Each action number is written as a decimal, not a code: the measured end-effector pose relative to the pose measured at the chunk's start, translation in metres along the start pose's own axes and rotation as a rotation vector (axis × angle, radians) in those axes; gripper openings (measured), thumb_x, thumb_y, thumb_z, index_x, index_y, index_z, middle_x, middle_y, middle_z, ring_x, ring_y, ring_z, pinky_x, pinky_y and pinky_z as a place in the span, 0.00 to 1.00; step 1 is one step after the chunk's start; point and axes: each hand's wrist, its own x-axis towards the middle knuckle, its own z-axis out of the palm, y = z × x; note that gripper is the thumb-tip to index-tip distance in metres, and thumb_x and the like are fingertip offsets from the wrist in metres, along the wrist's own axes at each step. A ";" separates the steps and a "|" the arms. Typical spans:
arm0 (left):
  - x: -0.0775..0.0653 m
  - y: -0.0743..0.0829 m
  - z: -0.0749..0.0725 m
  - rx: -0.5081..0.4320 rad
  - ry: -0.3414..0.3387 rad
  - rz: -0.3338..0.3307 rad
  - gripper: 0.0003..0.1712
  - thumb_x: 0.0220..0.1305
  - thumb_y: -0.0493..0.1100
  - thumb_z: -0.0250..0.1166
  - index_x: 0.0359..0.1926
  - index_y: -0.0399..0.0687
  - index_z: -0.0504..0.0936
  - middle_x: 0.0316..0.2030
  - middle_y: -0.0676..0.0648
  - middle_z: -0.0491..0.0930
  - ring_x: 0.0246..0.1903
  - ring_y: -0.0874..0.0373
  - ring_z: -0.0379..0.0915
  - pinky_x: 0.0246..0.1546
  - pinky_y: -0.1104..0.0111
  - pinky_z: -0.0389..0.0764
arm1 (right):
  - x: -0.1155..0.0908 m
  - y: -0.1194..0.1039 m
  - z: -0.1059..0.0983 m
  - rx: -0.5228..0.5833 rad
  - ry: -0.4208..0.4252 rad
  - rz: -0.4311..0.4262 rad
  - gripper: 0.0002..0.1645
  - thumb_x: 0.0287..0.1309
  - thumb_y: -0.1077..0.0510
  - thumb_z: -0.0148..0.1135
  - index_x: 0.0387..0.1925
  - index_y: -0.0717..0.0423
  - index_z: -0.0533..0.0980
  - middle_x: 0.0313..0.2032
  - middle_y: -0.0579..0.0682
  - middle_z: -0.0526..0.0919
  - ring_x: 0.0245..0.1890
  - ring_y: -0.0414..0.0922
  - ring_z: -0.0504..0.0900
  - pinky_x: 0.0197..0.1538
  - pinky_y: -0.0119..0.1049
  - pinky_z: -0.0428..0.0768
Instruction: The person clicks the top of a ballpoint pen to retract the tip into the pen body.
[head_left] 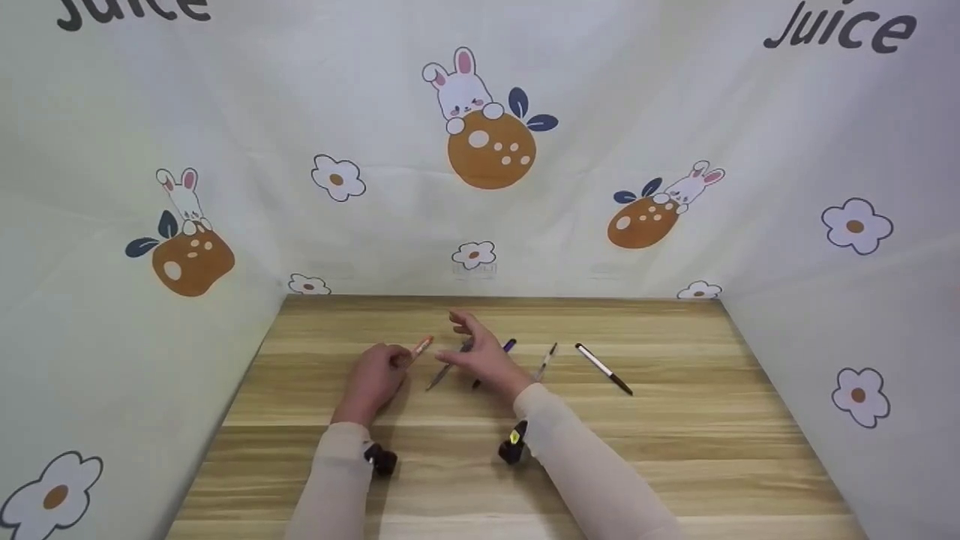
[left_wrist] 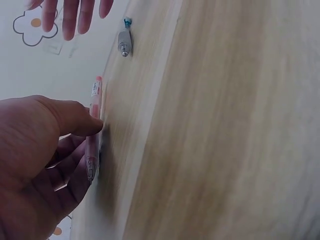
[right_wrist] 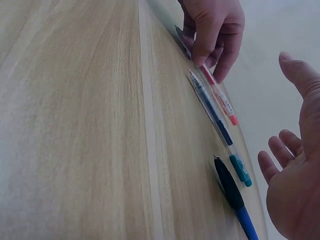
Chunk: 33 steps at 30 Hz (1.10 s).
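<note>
My left hand (head_left: 375, 379) pinches a clear pen with red-pink parts (left_wrist: 93, 150) between thumb and fingers, close to the tabletop. In the right wrist view the same red pen (right_wrist: 226, 104) slants away from the left fingers. Just right of it lies a clear pen with a teal end (right_wrist: 215, 117). My right hand (head_left: 487, 364) hovers over the pens with its fingers spread and holds nothing. Below it lies a blue pen with a black front (right_wrist: 231, 187), partly hidden by that hand in the head view.
Further right on the wooden table (head_left: 675, 450) lie a slim clear pen (head_left: 548, 360) and a white pen with black ends (head_left: 604, 369). A pale printed cloth (head_left: 390, 232) closes off the back and both sides.
</note>
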 end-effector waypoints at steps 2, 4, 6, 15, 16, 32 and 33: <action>-0.001 0.001 0.001 -0.029 0.008 0.003 0.14 0.68 0.32 0.73 0.53 0.41 0.92 0.38 0.47 0.86 0.41 0.49 0.82 0.50 0.49 0.85 | 0.001 0.000 0.001 0.003 0.005 0.011 0.49 0.68 0.52 0.79 0.84 0.47 0.65 0.80 0.49 0.70 0.79 0.58 0.68 0.78 0.55 0.70; -0.001 0.002 0.002 -0.053 0.018 0.014 0.15 0.66 0.30 0.73 0.53 0.40 0.92 0.38 0.47 0.87 0.41 0.50 0.82 0.50 0.50 0.85 | 0.002 0.001 0.002 0.008 0.019 0.019 0.49 0.68 0.52 0.79 0.84 0.48 0.65 0.80 0.51 0.70 0.78 0.62 0.68 0.76 0.56 0.73; -0.002 0.003 0.003 -0.076 0.024 0.027 0.16 0.65 0.29 0.72 0.53 0.40 0.91 0.38 0.46 0.87 0.41 0.50 0.82 0.49 0.50 0.85 | 0.004 0.001 0.003 0.016 0.043 0.019 0.48 0.68 0.51 0.79 0.83 0.49 0.66 0.79 0.52 0.70 0.77 0.64 0.69 0.75 0.57 0.74; -0.003 0.016 0.006 -0.161 0.058 0.021 0.16 0.68 0.30 0.73 0.56 0.42 0.90 0.40 0.47 0.86 0.41 0.53 0.82 0.48 0.54 0.85 | 0.010 0.003 0.005 0.060 0.152 0.008 0.41 0.68 0.56 0.78 0.77 0.54 0.71 0.70 0.53 0.77 0.72 0.59 0.75 0.74 0.54 0.75; -0.003 0.018 0.007 -0.169 0.059 0.019 0.16 0.68 0.30 0.73 0.56 0.42 0.90 0.40 0.47 0.85 0.41 0.54 0.82 0.47 0.54 0.85 | 0.010 0.003 0.005 0.071 0.162 0.011 0.40 0.68 0.56 0.78 0.77 0.55 0.72 0.70 0.54 0.77 0.71 0.59 0.76 0.74 0.55 0.75; -0.003 0.040 0.010 -0.378 0.039 0.012 0.20 0.66 0.27 0.68 0.57 0.41 0.90 0.41 0.45 0.86 0.41 0.54 0.82 0.47 0.59 0.84 | 0.015 -0.004 0.003 0.212 0.271 0.058 0.37 0.67 0.61 0.77 0.72 0.63 0.73 0.63 0.62 0.81 0.65 0.60 0.82 0.65 0.46 0.84; -0.003 0.041 0.011 -0.393 0.034 0.017 0.21 0.66 0.27 0.67 0.57 0.41 0.90 0.42 0.43 0.87 0.41 0.54 0.82 0.47 0.59 0.84 | 0.016 -0.005 0.003 0.222 0.274 0.055 0.36 0.67 0.61 0.77 0.72 0.63 0.73 0.63 0.62 0.81 0.64 0.59 0.83 0.64 0.45 0.85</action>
